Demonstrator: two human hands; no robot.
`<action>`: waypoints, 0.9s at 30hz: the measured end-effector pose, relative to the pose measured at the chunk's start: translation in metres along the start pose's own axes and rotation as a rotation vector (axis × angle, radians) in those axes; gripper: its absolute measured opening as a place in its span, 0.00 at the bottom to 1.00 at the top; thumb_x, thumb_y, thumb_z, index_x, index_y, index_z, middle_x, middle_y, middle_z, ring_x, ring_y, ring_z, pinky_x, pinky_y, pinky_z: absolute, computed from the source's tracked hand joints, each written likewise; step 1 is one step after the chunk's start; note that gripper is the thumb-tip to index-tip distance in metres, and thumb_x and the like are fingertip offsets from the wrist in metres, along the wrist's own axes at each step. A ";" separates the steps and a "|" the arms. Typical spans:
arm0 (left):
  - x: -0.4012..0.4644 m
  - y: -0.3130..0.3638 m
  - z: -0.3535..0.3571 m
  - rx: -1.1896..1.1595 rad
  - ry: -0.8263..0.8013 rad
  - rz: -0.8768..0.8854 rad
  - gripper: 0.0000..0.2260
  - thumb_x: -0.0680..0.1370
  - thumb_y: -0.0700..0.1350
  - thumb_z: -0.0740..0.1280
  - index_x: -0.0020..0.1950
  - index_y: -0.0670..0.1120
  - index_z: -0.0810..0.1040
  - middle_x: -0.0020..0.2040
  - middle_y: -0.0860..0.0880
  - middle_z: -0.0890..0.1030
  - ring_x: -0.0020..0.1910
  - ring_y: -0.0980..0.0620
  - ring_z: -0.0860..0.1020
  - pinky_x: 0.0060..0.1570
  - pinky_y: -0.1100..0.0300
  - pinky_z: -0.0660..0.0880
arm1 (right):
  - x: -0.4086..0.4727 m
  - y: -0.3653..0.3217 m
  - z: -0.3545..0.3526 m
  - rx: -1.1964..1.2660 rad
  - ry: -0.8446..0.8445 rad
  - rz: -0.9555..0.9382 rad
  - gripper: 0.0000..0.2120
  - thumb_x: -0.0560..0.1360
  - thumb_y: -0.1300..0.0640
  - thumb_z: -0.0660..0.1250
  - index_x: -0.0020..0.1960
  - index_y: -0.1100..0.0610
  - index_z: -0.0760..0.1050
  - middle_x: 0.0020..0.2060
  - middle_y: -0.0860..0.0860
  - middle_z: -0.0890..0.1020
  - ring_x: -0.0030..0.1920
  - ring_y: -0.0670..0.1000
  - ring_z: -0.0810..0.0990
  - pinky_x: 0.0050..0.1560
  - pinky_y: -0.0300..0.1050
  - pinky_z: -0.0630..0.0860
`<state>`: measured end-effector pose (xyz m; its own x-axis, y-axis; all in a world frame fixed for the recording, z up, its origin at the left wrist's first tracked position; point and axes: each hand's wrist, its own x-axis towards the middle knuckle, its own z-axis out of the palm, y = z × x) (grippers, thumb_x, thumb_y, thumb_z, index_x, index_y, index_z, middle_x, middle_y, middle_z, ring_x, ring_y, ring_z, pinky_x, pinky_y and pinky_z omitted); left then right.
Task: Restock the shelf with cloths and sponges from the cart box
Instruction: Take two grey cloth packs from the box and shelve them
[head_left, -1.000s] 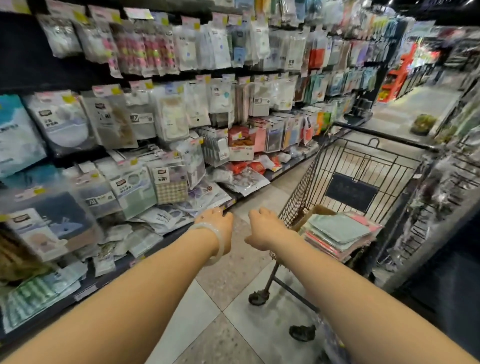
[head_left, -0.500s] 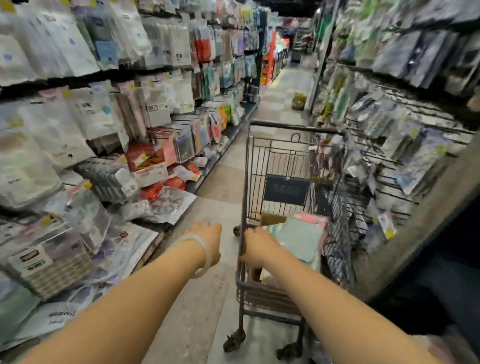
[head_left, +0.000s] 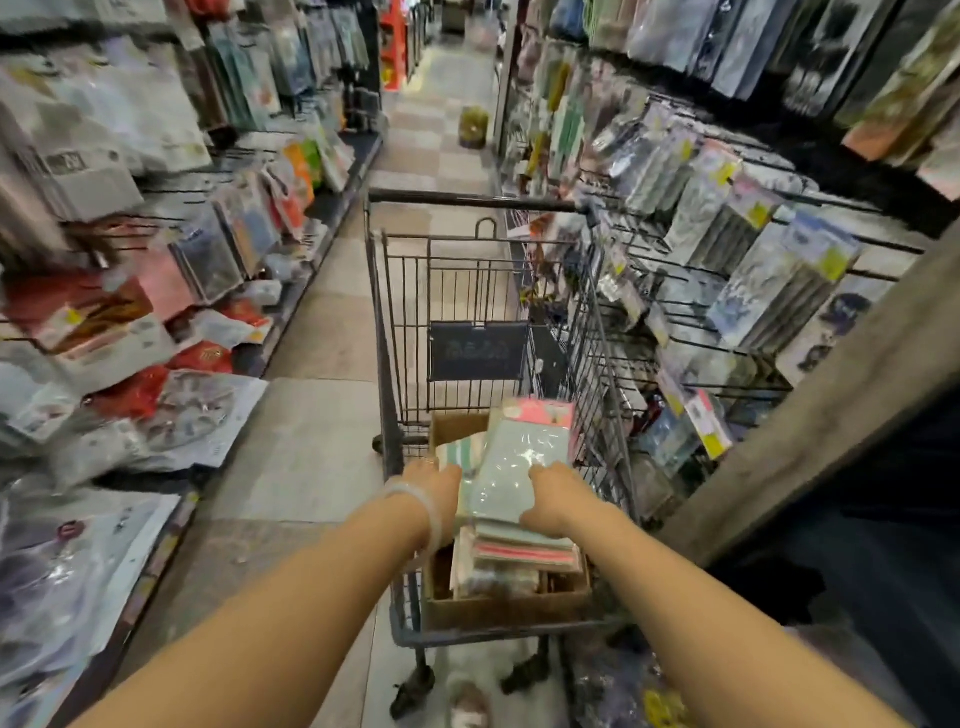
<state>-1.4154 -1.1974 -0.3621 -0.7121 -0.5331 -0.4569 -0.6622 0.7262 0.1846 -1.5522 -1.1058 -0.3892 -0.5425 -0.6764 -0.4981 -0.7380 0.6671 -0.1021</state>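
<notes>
Now both hands' fingers grasp the top cloth pack (head_left: 511, 470) by its sides.

The cart (head_left: 467, 291) is open on top, so the box (head_left: 498, 605) is reachable from above; wire walls close its sides; packets on the right rack (head_left: 727, 270) crowd the cart's right wall; bare floor (head_left: 311, 457) lies between cart and left shelf (head_left: 130, 322).

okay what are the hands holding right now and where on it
Both hands are on the top pale green cloth pack in the cart box: left hand at its left edge, right hand at its near right corner. Whether either grip has closed cannot be told.
</notes>
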 end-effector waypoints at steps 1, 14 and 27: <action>0.015 0.001 0.000 -0.010 -0.015 -0.005 0.27 0.73 0.54 0.67 0.69 0.48 0.65 0.67 0.44 0.69 0.64 0.44 0.69 0.62 0.47 0.72 | 0.015 0.006 -0.001 0.005 -0.015 0.006 0.27 0.75 0.52 0.65 0.70 0.59 0.62 0.65 0.59 0.68 0.64 0.61 0.69 0.63 0.52 0.71; 0.194 0.013 0.028 -0.032 -0.241 -0.101 0.25 0.77 0.48 0.64 0.73 0.48 0.62 0.69 0.45 0.69 0.66 0.45 0.70 0.65 0.54 0.70 | 0.181 0.081 0.025 0.299 -0.116 0.151 0.30 0.74 0.48 0.67 0.70 0.58 0.61 0.65 0.58 0.69 0.65 0.60 0.70 0.62 0.52 0.71; 0.247 0.007 0.043 -0.200 -0.317 -0.192 0.23 0.78 0.46 0.63 0.72 0.48 0.64 0.70 0.46 0.67 0.67 0.47 0.70 0.64 0.56 0.68 | 0.244 0.112 0.054 0.644 0.032 0.470 0.15 0.70 0.59 0.69 0.56 0.62 0.76 0.53 0.59 0.81 0.54 0.59 0.80 0.50 0.47 0.77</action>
<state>-1.5861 -1.3056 -0.5110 -0.4849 -0.4683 -0.7387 -0.8306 0.5111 0.2213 -1.7456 -1.1793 -0.5684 -0.7577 -0.2819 -0.5885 -0.0578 0.9273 -0.3698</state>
